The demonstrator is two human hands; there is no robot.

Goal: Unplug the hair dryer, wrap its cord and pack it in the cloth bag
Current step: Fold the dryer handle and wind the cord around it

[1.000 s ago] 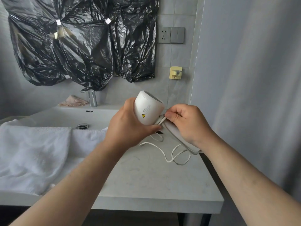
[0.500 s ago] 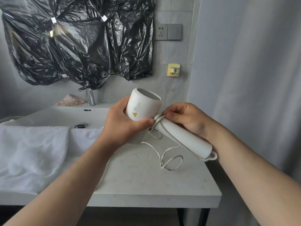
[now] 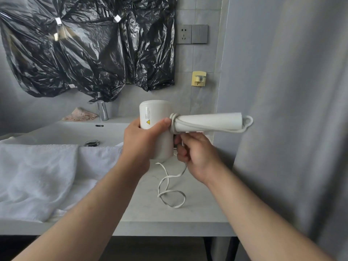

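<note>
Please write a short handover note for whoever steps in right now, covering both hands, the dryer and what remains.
Left hand: shut on the hair dryer body, holding it above the countertop.
Right hand: below the handle, shut on the cord.
Done: unplugged, since the wall socket is empty; cord looped at the handle's base and run along it, around its end.
Left: the slack cord on the countertop needs winding on, then pack the dryer. No cloth bag is in view, so find it first.
</note>
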